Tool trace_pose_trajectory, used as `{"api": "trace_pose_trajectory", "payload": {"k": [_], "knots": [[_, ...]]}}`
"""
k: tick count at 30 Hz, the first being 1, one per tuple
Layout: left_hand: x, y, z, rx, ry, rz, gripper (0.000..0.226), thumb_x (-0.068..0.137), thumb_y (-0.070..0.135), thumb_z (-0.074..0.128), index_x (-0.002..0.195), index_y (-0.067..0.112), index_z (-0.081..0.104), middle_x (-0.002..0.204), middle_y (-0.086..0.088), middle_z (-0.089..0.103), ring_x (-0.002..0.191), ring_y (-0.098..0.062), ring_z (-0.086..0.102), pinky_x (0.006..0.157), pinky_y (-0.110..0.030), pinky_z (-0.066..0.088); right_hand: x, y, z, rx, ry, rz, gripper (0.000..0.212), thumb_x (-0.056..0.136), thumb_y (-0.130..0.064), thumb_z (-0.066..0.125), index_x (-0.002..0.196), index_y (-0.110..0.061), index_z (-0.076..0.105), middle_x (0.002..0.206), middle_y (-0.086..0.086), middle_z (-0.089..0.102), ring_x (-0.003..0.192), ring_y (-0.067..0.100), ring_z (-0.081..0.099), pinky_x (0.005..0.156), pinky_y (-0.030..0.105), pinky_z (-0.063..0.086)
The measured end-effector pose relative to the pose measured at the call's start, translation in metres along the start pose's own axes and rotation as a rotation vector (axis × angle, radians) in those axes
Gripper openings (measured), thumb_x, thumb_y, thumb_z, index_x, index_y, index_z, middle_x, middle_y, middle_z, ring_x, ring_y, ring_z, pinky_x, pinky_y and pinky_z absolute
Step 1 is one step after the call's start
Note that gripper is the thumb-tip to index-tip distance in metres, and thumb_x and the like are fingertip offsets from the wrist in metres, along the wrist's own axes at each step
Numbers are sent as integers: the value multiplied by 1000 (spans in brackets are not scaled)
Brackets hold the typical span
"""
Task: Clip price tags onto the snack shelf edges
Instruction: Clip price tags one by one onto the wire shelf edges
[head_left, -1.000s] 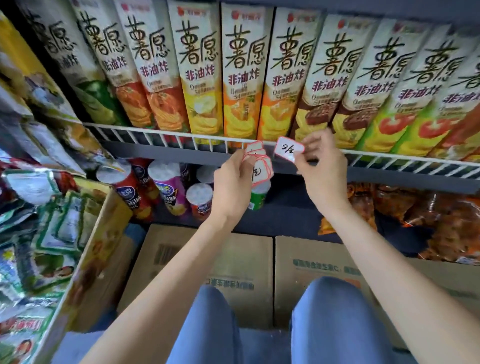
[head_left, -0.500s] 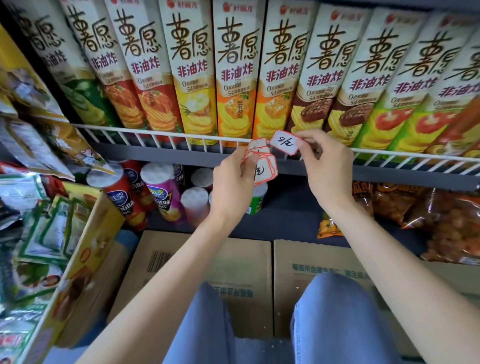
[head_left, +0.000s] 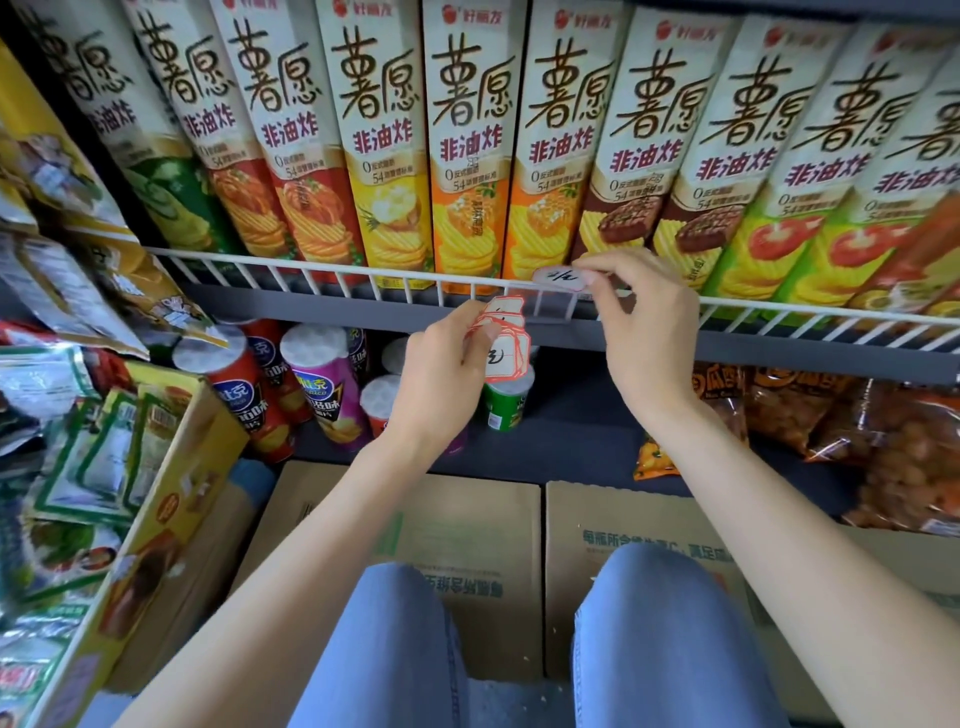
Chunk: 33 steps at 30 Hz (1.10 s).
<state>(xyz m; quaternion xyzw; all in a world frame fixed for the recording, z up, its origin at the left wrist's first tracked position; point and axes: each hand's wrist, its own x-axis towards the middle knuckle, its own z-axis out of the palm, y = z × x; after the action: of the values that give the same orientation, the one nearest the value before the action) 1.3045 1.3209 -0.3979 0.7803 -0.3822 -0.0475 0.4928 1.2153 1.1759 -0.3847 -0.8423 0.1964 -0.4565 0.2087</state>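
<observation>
Right hand (head_left: 644, 332) pinched an oval paper tag (head_left: 560, 278) against the wire rail (head_left: 311, 267); at eight o'clock, left hand (head_left: 441, 374) clutched red-edged tags (head_left: 506, 340).

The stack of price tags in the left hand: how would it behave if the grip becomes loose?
The stack of price tags, pinched by the left hand, already fans unevenly, so it would likely scatter. The tags look thin, probably light and somewhat bendable.
</observation>
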Motion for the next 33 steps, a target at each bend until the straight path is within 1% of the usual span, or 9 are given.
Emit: {"api": "trace_pose_trajectory", "payload": {"k": [2, 6, 9, 13, 18, 20, 27, 30, 33], "knots": [[1, -1, -2, 38, -8, 17, 21, 97, 16, 45, 76, 19, 43, 52, 6, 40, 48, -8, 38, 46, -19, 27, 1, 4, 4, -22, -65, -34, 14, 88, -11, 60, 95, -11, 72, 94, 3, 62, 89, 21, 58, 73, 32, 48], [1, 3, -5, 98, -17, 42, 40, 97, 12, 46, 63, 26, 31, 49, 7, 34, 48, 1, 42, 46, -14, 30, 2, 6, 5, -94, -129, -97, 14, 86, -10, 62, 95, -11, 73, 90, 5, 60, 88, 22, 57, 67, 32, 46], [1, 3, -6, 108, -11, 43, 40, 97, 11, 46, 64, 27, 31, 50, 8, 35, 48, 3, 43, 46, -14, 30, 1, 4, 4, -214, -138, -195, 21, 84, -3, 61, 101, -9, 71, 89, 7, 61, 90, 26, 58, 59, 35, 50], [2, 6, -6, 105, -15, 39, 21, 97, 11, 45, 78, 18, 38, 50, 10, 35, 46, 6, 44, 46, -14, 31, 0, 4, 4, -329, -162, -270, 28, 80, 4, 61, 104, -9, 65, 90, 9, 60, 89, 28, 56, 50, 37, 50], [0, 9, -7, 105, -31, 31, 15, 97, 11, 45, 84, 16, 42, 52, 11, 36, 47, 11, 45, 46, -10, 33, -5, 3, 4, -416, -187, -333, 31, 72, 9, 67, 98, -8, 69, 87, 6, 62, 80, 26, 55, 42, 23, 34], [1, 9, -7, 102, -24, 22, 12, 98, 12, 44, 89, 7, 52, 53, 12, 36, 46, 11, 45, 46, -10, 33, -6, 3, 4, -451, -182, -338, 31, 71, 9, 69, 97, -8, 70, 88, 6, 62, 79, 26, 55, 40, 22, 34], [1, 8, -5, 94, -16, 2, 22, 98, 12, 44, 109, -4, 57, 54, 13, 37, 44, 11, 44, 45, -9, 34, -10, 3, 6, -513, -173, -378, 21, 73, 5, 68, 93, -4, 69, 88, 7, 61, 77, 24, 58, 35, 29, 43], [2, 9, -6, 80, -27, -12, 25, 98, 13, 44, 114, -1, 57, 57, 14, 40, 46, 13, 45, 46, -8, 35, -8, 5, 6, -534, -182, -410, 30, 70, 9, 68, 95, -7, 68, 86, 7, 61, 74, 24, 59, 35, 25, 41], [1, 11, -6, 76, -25, -36, 33, 98, 14, 44, 128, 4, 51, 61, 14, 43, 48, 15, 47, 48, -7, 36, -8, 5, 3, -557, -202, -456, 35, 77, 7, 54, 104, -11, 64, 86, 7, 58, 72, 24, 58, 36, 22, 35]]}}
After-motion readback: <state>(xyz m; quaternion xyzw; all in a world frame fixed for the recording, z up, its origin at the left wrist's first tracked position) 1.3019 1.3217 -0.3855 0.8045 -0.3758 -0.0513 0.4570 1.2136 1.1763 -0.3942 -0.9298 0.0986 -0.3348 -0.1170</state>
